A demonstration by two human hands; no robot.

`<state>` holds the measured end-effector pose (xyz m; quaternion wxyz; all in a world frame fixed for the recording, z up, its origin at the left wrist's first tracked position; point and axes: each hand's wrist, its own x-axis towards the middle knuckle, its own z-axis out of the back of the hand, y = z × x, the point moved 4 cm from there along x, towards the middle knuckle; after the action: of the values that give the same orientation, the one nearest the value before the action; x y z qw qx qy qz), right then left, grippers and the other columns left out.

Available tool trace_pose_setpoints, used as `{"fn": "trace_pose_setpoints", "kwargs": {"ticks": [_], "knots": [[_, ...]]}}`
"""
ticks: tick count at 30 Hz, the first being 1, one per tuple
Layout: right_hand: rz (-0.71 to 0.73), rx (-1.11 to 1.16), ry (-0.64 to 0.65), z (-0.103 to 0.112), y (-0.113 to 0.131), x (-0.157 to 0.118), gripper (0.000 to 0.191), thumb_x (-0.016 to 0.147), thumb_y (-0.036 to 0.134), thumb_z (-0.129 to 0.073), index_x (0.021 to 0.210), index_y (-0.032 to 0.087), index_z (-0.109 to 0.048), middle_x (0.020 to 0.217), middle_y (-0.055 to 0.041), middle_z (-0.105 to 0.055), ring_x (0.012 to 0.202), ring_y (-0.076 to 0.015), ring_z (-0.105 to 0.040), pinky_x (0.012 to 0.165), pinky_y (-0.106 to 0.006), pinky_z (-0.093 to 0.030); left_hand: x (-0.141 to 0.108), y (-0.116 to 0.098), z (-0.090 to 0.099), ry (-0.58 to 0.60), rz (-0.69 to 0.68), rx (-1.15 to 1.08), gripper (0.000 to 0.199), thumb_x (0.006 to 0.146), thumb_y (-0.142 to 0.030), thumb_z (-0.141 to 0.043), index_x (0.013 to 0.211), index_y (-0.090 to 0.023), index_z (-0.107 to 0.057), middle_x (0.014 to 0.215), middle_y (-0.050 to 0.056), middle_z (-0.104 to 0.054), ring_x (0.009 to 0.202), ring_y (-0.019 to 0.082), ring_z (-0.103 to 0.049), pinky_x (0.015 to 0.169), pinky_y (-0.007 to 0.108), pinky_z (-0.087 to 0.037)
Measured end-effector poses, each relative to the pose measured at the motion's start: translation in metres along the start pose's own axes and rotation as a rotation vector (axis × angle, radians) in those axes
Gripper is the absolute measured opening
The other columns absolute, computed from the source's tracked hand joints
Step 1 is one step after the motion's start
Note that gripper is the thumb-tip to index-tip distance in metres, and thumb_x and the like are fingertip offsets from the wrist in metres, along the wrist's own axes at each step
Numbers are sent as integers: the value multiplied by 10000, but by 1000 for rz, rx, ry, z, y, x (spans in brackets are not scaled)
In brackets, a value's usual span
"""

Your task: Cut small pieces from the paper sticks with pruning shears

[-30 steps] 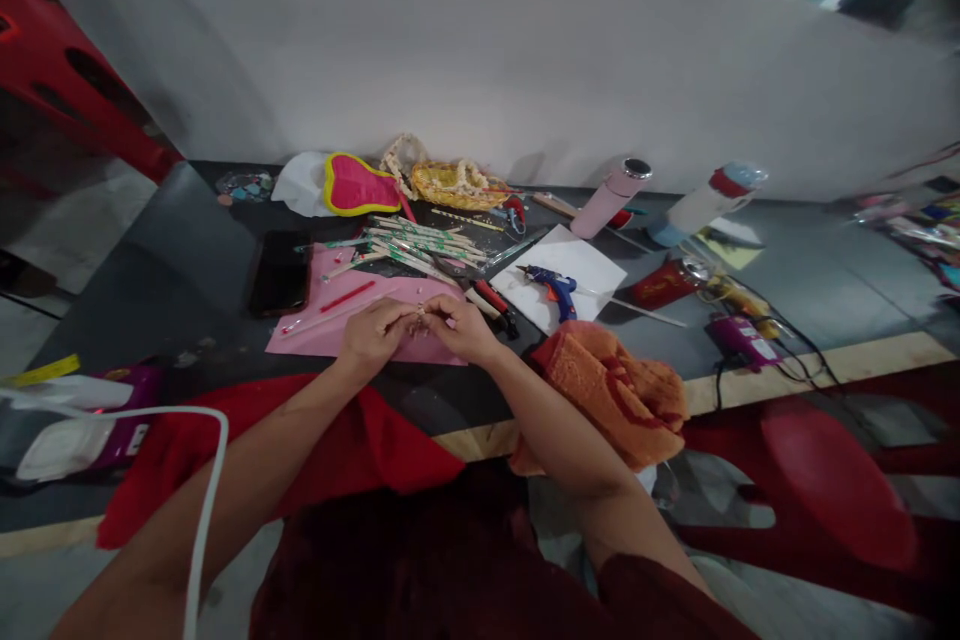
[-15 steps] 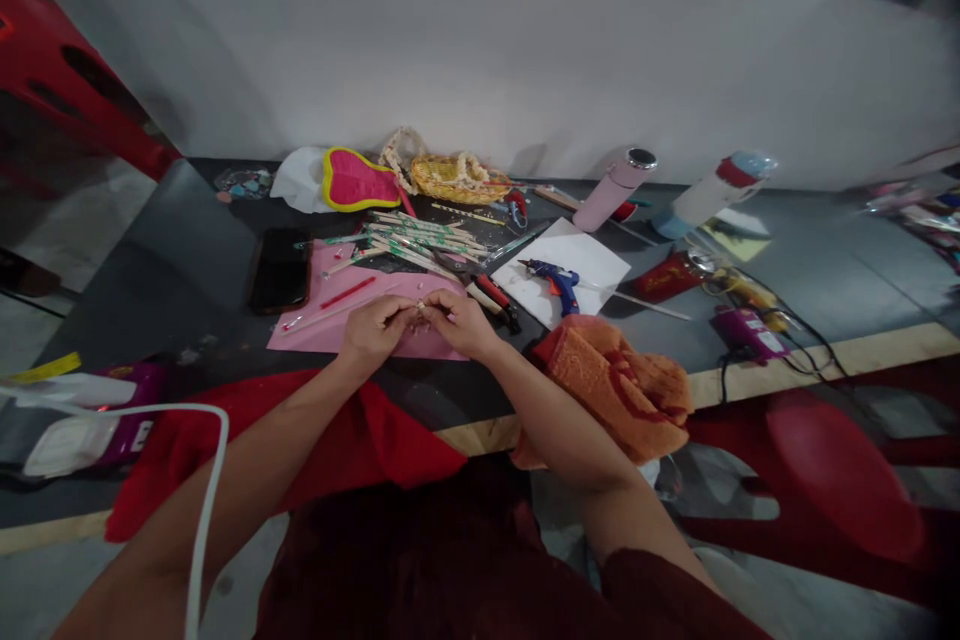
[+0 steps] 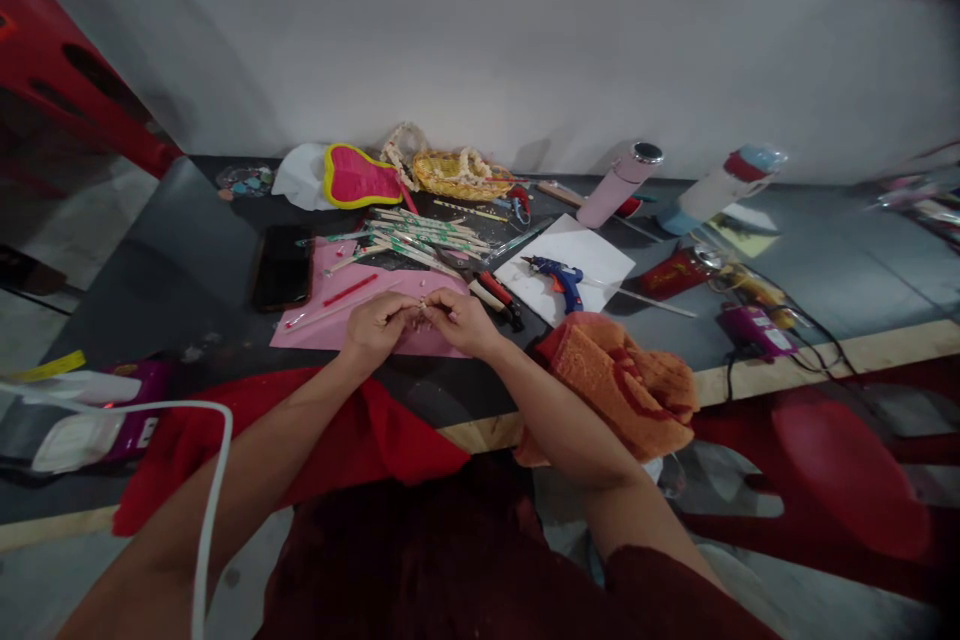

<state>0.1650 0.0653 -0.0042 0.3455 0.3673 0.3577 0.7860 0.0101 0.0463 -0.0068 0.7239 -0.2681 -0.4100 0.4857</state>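
My left hand (image 3: 377, 325) and my right hand (image 3: 459, 322) meet over the pink sheet (image 3: 319, 325), fingertips pinched together. Between them is a small pale, beaded-looking piece (image 3: 422, 308), mostly covered by the fingers; its exact kind I cannot make out. A red stick (image 3: 350, 290) lies on the sheet left of my hands. Just beyond them is a pile of pale sticks with green markings (image 3: 427, 232). Red-and-black-handled pliers or cutters (image 3: 501, 295) rest right of my right hand. On a white sheet (image 3: 611, 255) farther right lies a blue glue gun (image 3: 559, 280).
A phone (image 3: 283, 265) lies at the left. Along the wall are a pink heart-like pad (image 3: 364, 177), a yellow woven basket (image 3: 457, 182) and a pink flask (image 3: 619, 188). An orange towel (image 3: 622, 380) and a red cloth (image 3: 300, 440) lie at the near edge.
My view has shifted very slightly. Both hands stay in the same place, still pinched around the small piece; nothing on the table has visibly moved.
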Motion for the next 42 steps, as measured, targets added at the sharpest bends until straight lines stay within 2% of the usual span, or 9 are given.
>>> {"fn": "trace_pose_setpoints", "kwargs": {"ticks": [4,12,23,42], "knots": [[-10,27,4,0,0,0,130,887,293,-491,866,196,-575,779,-6,-627,697,-118,-587,663,-247,-466,0,0,0,-21,29,-51,223,872,-295,-512,916,-192,-704,826,26,-719,762,140,-656,732,241,-508],[-10,18,-17,1,-1,0,147,888,316,-502,866,197,-586,780,-8,-634,708,-129,-591,663,-259,-468,-1,-3,-1,13,48,-71,239,872,-332,-522,927,-179,-697,837,31,-729,757,145,-664,712,240,-509],[10,-5,-22,3,1,0,111,877,267,-497,874,204,-589,790,-12,-643,707,-134,-602,666,-264,-477,0,-10,1,17,18,-48,241,881,-329,-516,907,-177,-702,809,18,-726,737,133,-661,697,227,-498],[19,-25,11,4,1,-1,102,864,245,-513,876,198,-602,796,-15,-652,707,-131,-605,668,-258,-486,-1,-6,0,33,16,8,215,859,-316,-532,915,-193,-700,822,23,-736,744,143,-671,685,231,-500]]}}
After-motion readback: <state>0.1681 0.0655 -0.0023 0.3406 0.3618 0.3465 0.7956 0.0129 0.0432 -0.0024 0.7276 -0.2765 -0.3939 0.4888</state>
